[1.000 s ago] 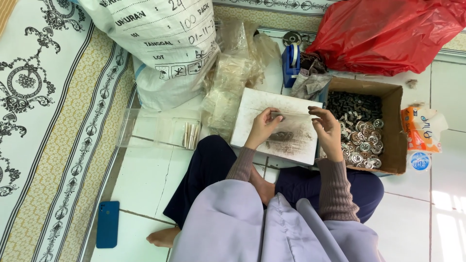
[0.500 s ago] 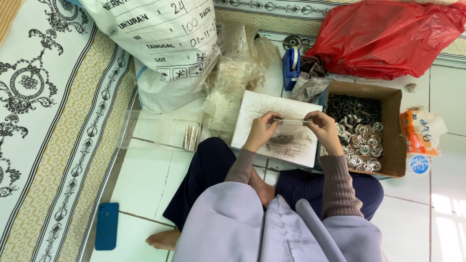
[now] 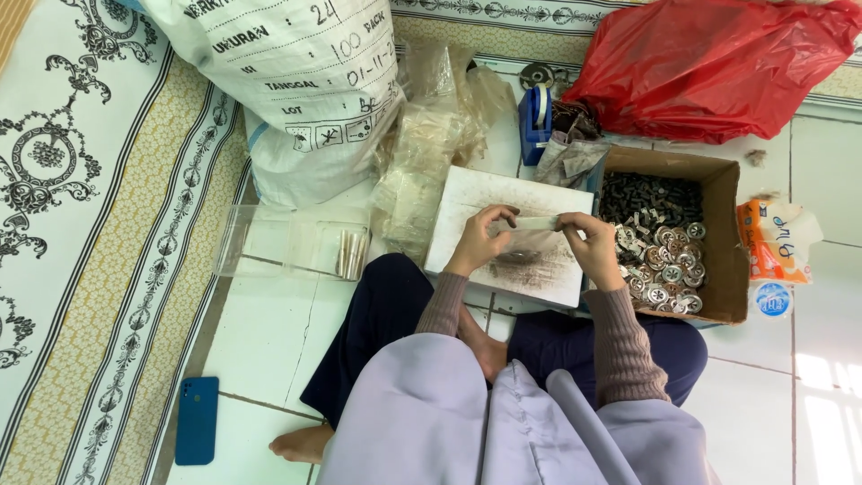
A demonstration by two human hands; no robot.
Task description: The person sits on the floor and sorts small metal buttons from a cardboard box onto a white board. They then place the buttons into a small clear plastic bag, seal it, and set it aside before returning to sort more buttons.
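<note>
1. Left hand (image 3: 480, 241) and right hand (image 3: 588, 244) are level and slightly apart, each pinching one end of a small clear bag (image 3: 536, 223) stretched between them.
2. The bag hangs above a white board (image 3: 476, 193) on the person's lap.
3. A box (image 3: 718, 242) of metal parts lies at 3 o'clock of the hands.
4. A clear tray (image 3: 269, 242) sits at 9 o'clock; a red bag (image 3: 709, 63) at 1 o'clock.

One head-worn camera looks steeply down, from close, at lap and tiled floor (image 3: 278, 323).
</note>
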